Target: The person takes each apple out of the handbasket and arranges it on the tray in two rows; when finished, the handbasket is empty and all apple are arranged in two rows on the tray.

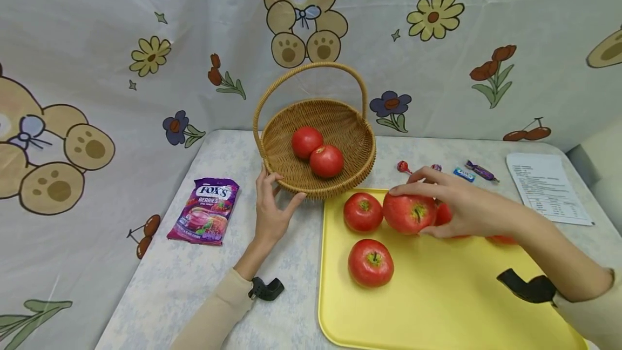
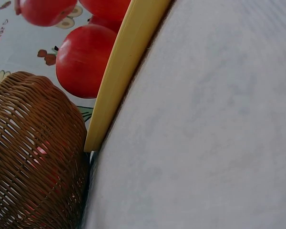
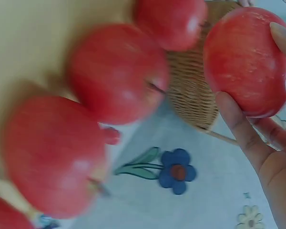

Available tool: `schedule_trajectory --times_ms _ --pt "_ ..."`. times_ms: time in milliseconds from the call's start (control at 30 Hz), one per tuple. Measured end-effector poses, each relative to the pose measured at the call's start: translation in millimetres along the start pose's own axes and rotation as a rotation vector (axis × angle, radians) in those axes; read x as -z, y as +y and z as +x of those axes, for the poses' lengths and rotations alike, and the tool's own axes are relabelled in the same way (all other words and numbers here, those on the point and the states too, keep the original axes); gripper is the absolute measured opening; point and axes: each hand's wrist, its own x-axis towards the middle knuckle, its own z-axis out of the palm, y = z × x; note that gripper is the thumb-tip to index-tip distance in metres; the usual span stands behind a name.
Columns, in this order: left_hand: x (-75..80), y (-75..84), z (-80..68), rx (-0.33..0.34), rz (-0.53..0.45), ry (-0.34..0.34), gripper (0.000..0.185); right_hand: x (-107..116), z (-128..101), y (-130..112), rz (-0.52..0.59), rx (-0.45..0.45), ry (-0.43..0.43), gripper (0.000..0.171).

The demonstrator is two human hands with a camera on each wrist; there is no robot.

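Observation:
My right hand point(image 1: 464, 207) grips a red apple point(image 1: 410, 214) between thumb and fingers; the right wrist view shows this apple point(image 3: 248, 62) raised above the others. My left hand point(image 1: 272, 215) rests against the lower left side of a wicker basket point(image 1: 350, 128), fingers by its wall and thumb spread below the rim. Two red apples point(image 1: 307, 142) lie together inside the basket. On the yellow tray point(image 1: 437, 296) sit more apples, one point(image 1: 363, 212) near its far left corner and another point(image 1: 371, 263) closer to me. Others are partly hidden behind my right hand and forearm.
A purple candy bag point(image 1: 206, 211) lies left of the basket. Behind the tray are a lollipop point(image 1: 403, 166), a blue-wrapped sweet point(image 1: 464, 174), a purple-wrapped sweet point(image 1: 481, 170) and a printed sheet point(image 1: 548, 188). A patterned curtain point(image 1: 301, 85) hangs behind the table.

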Motion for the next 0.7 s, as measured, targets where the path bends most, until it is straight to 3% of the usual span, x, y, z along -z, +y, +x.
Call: schedule_trajectory --times_ms 333,467,700 --pt "0.5 -0.6 -0.8 0.004 -0.008 -0.001 0.053 -41.7 -52.7 2.3 0.102 -0.092 -0.059 0.073" --pt "0.6 -1.3 -0.8 -0.003 -0.005 -0.003 0.052 -53.4 -62.4 4.4 0.221 -0.069 -0.08 0.068" --pt "0.2 -0.6 -0.2 -0.013 -0.006 -0.005 0.052 -70.6 -68.9 12.0 0.285 -0.052 -0.078 0.066"
